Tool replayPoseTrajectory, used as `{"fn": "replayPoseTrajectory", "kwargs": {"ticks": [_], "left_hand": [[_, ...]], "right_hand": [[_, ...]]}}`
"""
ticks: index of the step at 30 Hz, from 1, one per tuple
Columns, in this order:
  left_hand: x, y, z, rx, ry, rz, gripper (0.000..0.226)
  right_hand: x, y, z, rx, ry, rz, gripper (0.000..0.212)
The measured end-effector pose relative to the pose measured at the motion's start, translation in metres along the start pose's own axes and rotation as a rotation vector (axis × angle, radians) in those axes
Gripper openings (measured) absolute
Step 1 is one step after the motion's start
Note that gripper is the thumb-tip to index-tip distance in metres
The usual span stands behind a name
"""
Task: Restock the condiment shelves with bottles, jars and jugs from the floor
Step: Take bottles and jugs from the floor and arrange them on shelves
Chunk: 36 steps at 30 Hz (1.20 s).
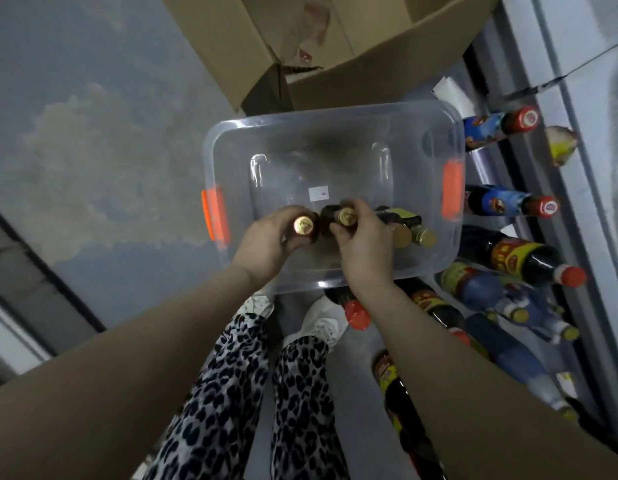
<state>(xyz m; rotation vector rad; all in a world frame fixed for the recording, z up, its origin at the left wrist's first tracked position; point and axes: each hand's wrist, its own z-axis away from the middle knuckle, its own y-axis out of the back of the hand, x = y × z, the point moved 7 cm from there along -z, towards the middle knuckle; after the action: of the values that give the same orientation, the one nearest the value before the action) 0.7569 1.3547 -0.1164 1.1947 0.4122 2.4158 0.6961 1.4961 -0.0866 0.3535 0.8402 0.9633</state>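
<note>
A clear plastic bin (335, 116) with orange latches sits on the floor in front of my feet. Inside it, my left hand (266, 244) grips a dark bottle with a gold cap (62, 226). Just to its right, my right hand (364, 244) grips a second gold-capped dark bottle (346, 216). Two more gold-capped bottles (409, 225) lie against the bin's right side, partly hidden by my right hand. The rest of the bin floor holds only a small white label (318, 194).
Shelves on the right hold red-capped dark bottles (529, 258), blue-labelled bottles (501, 128) and blue bottles with yellow caps (518, 306). An open cardboard box (352, 53) stands behind the bin. Grey floor stretches to the left.
</note>
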Motion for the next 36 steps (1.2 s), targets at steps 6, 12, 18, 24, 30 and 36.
{"fn": "replayPoseTrajectory", "kwargs": {"ticks": [6,12,18,24,30,36], "left_hand": [[-0.008,0.019,-0.039,0.073,0.128,0.108,0.037],[-0.021,0.022,-0.07,0.075,0.22,0.287,0.037],[-0.034,0.011,-0.085,0.102,0.22,0.374,0.037],[-0.038,0.01,-0.09,0.128,0.193,0.42,0.032],[-0.036,0.013,-0.078,0.159,0.168,0.335,0.028],[-0.04,0.021,-0.063,0.17,0.224,0.36,0.032]], "right_hand": [[-0.025,0.0,-0.045,-0.03,0.056,0.0,0.033],[-0.024,-0.015,-0.099,-0.196,0.03,0.011,0.045],[-0.006,-0.033,-0.118,-0.278,0.034,-0.036,0.043],[-0.004,-0.038,-0.129,-0.237,0.088,-0.062,0.035],[-0.004,-0.028,-0.127,-0.114,0.111,-0.081,0.029],[-0.007,-0.009,-0.12,-0.008,0.16,-0.173,0.045]]}}
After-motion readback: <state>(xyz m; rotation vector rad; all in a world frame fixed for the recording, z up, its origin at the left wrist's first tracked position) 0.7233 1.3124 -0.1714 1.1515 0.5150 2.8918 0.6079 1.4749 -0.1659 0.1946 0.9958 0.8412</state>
